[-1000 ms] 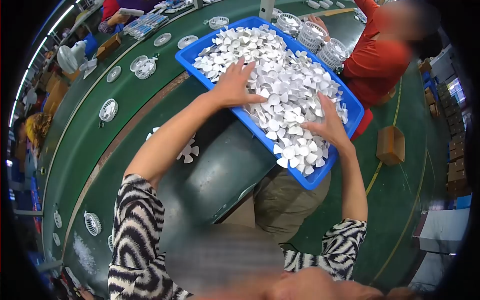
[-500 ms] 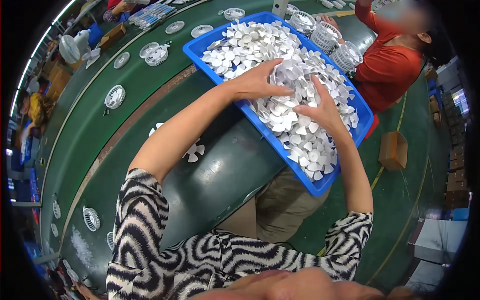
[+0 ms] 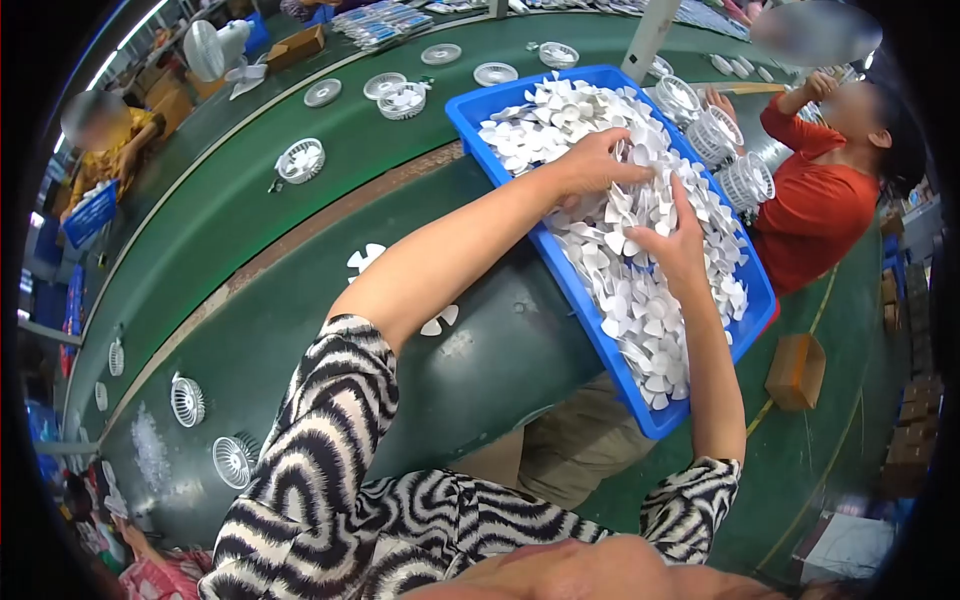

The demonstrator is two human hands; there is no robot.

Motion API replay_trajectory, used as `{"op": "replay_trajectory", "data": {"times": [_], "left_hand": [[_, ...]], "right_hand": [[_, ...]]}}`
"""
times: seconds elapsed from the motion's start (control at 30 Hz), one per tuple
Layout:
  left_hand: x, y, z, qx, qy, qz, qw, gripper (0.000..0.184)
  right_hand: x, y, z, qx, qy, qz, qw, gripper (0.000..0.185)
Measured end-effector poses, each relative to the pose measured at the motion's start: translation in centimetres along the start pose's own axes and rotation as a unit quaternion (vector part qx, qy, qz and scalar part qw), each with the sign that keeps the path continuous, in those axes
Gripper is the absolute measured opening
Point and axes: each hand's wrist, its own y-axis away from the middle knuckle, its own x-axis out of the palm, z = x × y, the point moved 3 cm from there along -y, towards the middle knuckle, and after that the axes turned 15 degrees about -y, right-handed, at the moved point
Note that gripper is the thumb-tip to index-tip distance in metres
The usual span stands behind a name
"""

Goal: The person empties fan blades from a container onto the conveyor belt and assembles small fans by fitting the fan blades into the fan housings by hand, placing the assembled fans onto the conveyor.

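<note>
A blue tray (image 3: 660, 424) is heaped with white plastic fan blades (image 3: 655, 345). My left hand (image 3: 598, 168) reaches in from the left, thumb and fingers curled around one side of a clump of fan blades (image 3: 630, 205). Against the clump's other side presses my right hand (image 3: 682, 252), thumb and fingers bent about it. The clump sits between both palms above the heap; some fingertips are hidden among the blades. Beside my left forearm, a loose fan blade (image 3: 366, 260) and another blade (image 3: 440, 321) lie on the dark green table (image 3: 480, 370).
A green conveyor belt (image 3: 240, 215) carries round fan grilles (image 3: 301, 160). White fan cages (image 3: 746, 182) stand beyond the tray, near a person in red (image 3: 825, 215). A post (image 3: 652, 38) rises behind the tray. An open cardboard box (image 3: 796, 372) sits at right.
My view has shifted, so the tray appears farther right and lower. My hands have drawn closer together around the clump of fan blades.
</note>
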Motion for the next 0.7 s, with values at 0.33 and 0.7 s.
{"op": "replay_trajectory", "data": {"times": [0.33,0.7], "left_hand": [[-6.5,6.8,-7.9,0.054,0.105,-0.012,0.993,0.05],[-17.5,29.4,-0.8,-0.118,-0.172,-0.084,0.974,0.06]], "right_hand": [[7.1,0.3,8.4,-0.056,-0.155,0.091,0.982,0.102],[25.2,6.7,5.3,0.004,0.036,0.284,0.958,0.095]]}}
